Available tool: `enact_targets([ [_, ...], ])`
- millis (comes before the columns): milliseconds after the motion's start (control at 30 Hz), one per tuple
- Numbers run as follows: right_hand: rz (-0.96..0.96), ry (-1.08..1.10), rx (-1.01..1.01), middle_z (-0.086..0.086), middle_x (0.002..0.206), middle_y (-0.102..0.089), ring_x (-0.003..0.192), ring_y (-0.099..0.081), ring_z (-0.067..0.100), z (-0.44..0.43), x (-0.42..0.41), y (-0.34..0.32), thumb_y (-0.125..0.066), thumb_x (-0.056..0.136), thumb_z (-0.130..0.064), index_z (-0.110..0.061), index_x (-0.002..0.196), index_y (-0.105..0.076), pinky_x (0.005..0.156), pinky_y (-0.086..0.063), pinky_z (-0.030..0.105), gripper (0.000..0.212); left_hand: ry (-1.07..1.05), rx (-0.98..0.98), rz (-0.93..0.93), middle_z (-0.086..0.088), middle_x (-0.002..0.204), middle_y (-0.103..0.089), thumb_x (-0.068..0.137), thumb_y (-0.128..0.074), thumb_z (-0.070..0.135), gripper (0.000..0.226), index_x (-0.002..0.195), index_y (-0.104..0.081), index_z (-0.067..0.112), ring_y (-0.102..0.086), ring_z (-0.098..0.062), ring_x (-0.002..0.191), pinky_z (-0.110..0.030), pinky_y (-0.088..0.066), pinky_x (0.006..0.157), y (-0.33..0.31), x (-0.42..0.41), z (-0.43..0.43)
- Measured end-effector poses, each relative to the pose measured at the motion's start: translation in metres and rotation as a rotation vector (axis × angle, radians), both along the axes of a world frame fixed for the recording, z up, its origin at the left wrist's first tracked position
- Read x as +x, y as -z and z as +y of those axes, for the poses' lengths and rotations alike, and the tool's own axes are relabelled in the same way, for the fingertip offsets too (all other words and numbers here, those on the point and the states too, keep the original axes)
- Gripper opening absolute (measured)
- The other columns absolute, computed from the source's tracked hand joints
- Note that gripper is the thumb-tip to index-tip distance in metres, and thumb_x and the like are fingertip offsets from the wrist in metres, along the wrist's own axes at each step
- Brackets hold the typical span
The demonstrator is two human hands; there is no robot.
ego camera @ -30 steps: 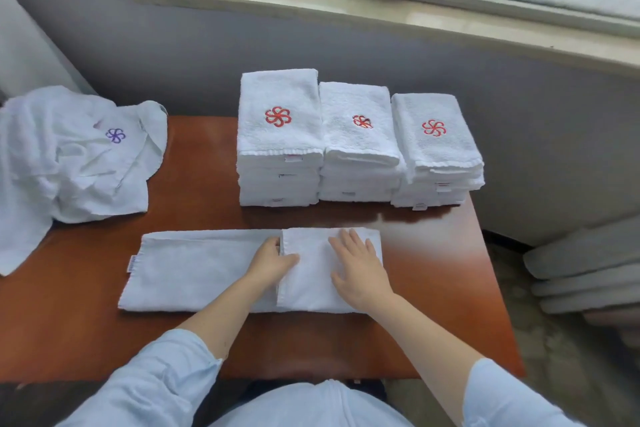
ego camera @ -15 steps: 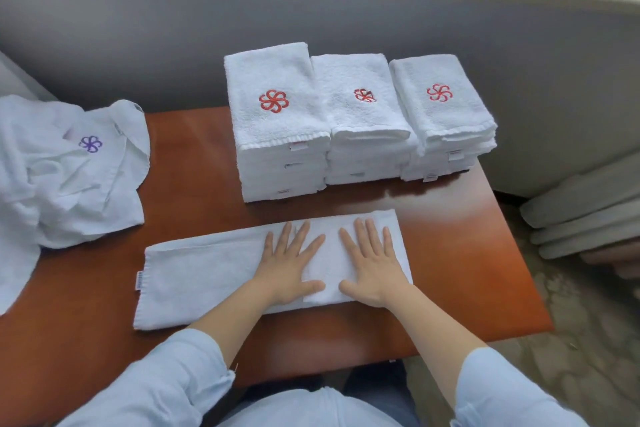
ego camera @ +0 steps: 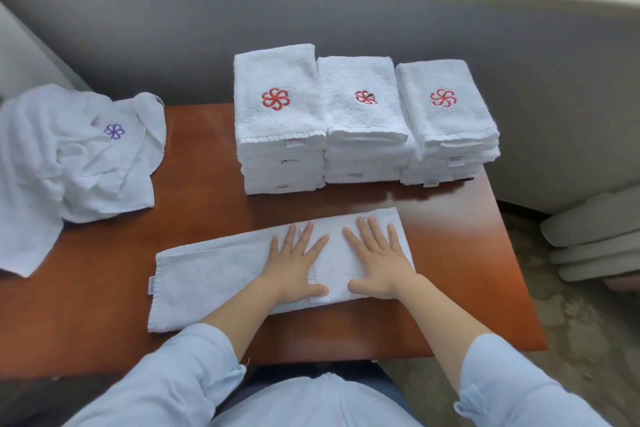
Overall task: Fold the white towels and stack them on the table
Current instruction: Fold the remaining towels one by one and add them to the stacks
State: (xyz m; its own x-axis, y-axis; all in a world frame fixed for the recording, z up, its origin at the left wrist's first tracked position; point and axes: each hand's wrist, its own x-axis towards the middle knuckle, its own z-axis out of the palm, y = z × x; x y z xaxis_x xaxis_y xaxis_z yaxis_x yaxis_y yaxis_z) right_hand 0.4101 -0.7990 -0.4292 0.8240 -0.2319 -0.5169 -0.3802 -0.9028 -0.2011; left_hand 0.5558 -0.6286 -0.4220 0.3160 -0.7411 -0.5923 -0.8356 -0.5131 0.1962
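While the towel (ego camera: 214,274) lies lengthwise on the tabletop (ego camera: 194,156) before three folded stacks (ego camera: 363,121), the left hand (ego camera: 294,263) and right hand (ego camera: 377,260) press flat, fingers spread, gripping nothing, apparently to set the folded right end's crease.

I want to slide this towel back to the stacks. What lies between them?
Only a bare strip of table lies between the towel and the stacks, seen in the head view.
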Motion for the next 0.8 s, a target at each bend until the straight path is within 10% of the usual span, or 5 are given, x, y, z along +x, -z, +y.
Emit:
enact_targets([
  [500,-0.319,0.183,0.06,-0.003,0.165,-0.008,0.152,0.005,0.019,0.104,0.046,-0.015,-0.05,0.092,-0.038,-0.028,0.153,-0.024,0.122,0.01,0.041,0.068,-0.024,-0.069,-0.091,-0.001,0.165,0.009,0.1,-0.048,0.036,0.067,0.157,-0.011,0.037,0.009,-0.02,0.152,-0.044,0.001,0.122,-0.007,0.077,0.102],
  [633,-0.46,0.278,0.074,-0.005,0.154,-0.033,0.144,-0.024,0.015,0.169,0.075,-0.011,-0.058,0.09,-0.031,-0.026,0.139,-0.048,0.118,-0.021,0.029,0.05,0.085,-0.117,-0.105,-0.002,0.164,-0.01,0.1,-0.051,0.027,0.062,0.154,-0.023,0.036,-0.013,-0.022,0.15,-0.038,-0.015,0.121,-0.009,0.128,0.139],
  [800,-0.546,0.359,0.115,-0.002,0.128,-0.057,0.121,-0.05,0.019,0.255,0.104,-0.008,-0.063,0.086,-0.023,-0.02,0.117,-0.068,0.095,-0.044,0.029,0.031,0.179,-0.176,-0.066,0.006,0.139,-0.04,0.096,-0.048,0.016,0.058,0.147,-0.038,0.04,-0.045,-0.018,0.12,-0.029,-0.043,0.082,-0.013,0.186,0.182],
])
